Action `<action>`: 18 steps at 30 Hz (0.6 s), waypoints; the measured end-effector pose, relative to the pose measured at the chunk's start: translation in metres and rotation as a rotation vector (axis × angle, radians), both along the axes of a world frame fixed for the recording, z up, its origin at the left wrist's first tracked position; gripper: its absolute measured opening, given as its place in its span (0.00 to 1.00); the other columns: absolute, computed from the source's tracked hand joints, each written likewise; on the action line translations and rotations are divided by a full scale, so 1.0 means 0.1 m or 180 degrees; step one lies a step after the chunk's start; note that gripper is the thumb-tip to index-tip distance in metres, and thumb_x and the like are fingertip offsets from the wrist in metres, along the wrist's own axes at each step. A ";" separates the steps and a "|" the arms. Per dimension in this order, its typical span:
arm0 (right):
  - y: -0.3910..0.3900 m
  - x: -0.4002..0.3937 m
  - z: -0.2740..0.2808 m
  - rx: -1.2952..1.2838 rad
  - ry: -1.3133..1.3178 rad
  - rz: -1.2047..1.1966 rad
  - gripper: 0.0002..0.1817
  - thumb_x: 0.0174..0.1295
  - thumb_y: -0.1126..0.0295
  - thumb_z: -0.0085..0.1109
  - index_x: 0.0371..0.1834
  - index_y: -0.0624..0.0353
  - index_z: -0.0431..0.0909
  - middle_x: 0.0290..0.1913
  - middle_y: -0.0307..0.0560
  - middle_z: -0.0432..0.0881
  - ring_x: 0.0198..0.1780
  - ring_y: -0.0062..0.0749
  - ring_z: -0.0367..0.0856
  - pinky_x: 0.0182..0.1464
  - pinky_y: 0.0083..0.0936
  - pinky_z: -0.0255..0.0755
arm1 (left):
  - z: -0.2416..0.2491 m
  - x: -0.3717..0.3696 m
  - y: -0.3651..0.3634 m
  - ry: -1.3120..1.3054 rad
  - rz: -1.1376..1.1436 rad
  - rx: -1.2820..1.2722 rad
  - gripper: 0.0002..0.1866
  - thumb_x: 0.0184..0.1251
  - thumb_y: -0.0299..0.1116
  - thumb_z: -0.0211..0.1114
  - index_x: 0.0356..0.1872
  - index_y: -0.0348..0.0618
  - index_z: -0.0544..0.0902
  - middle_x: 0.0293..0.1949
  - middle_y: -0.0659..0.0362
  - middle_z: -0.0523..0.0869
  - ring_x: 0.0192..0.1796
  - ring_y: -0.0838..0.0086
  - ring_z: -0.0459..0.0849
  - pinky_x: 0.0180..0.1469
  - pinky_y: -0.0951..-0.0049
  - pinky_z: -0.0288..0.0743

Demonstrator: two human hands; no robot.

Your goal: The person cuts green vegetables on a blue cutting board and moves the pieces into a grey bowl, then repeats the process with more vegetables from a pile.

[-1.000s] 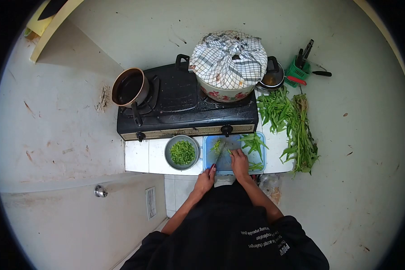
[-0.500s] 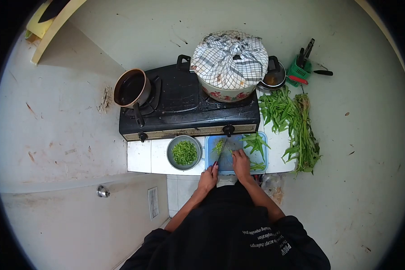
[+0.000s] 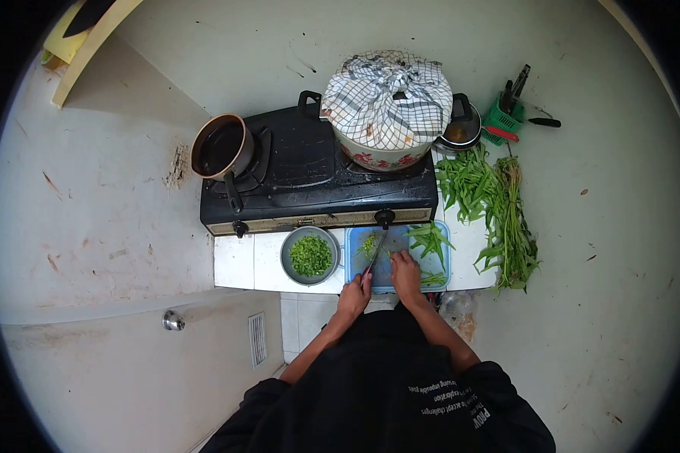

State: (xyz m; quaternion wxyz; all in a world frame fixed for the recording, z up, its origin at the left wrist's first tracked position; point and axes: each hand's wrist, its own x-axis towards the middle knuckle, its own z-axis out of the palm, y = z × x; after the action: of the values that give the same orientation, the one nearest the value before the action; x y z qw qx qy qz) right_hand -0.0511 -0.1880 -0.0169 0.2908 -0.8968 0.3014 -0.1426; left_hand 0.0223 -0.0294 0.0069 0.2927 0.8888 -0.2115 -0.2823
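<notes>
My left hand is closed round the handle of a knife, whose blade points away from me over a blue cutting board. To its right, my right hand rests on the board with fingers curled down. Small green bits show at its fingertips, but what it grips is mostly hidden. A small heap of chopped greens lies left of the blade. Leafy greens and cut stems lie on the board's right side. Beside the board stands a grey bowl of chopped greens.
Behind the board is a black two-burner stove with a saucepan and a large cloth-covered pot. Uncut greens lie on the right of the counter. A green basket holds utensils near the wall.
My left hand and the knife have shifted slightly to the right, bringing the blade closer to my right hand. My right hand stays almost in place.
</notes>
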 end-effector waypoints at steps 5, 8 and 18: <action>0.01 0.00 0.02 0.0022 -0.0017 0.0023 0.05 0.65 0.75 0.58 0.42 0.61 0.81 0.44 0.53 0.79 0.45 0.56 0.81 0.48 0.47 0.75 | 0.08 -0.02 0.08 0.0265 -0.0082 0.0001 0.26 0.81 0.52 0.50 0.47 0.34 0.81 0.34 0.30 0.85 0.43 0.31 0.84 0.48 0.38 0.77; 0.00 0.00 -0.01 0.0053 -0.0073 0.0004 0.05 0.65 0.76 0.59 0.41 0.62 0.81 0.42 0.53 0.79 0.45 0.55 0.81 0.47 0.47 0.75 | 0.09 -0.05 0.10 0.0260 -0.0173 -0.0007 0.27 0.81 0.53 0.50 0.49 0.35 0.81 0.35 0.30 0.85 0.44 0.33 0.84 0.48 0.39 0.77; -0.01 0.05 0.04 -0.0114 -0.0105 0.0061 0.05 0.63 0.77 0.59 0.40 0.61 0.83 0.40 0.51 0.79 0.41 0.54 0.82 0.44 0.46 0.76 | 0.02 0.02 -0.05 0.0292 -0.0030 0.0009 0.26 0.81 0.53 0.50 0.50 0.36 0.81 0.35 0.32 0.85 0.44 0.33 0.84 0.46 0.40 0.77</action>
State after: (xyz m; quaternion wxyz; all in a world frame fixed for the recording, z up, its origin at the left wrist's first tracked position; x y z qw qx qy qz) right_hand -0.0462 -0.1887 -0.0130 0.2810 -0.9023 0.2853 -0.1598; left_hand 0.0240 -0.0342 0.0090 0.2995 0.8743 -0.2017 -0.3244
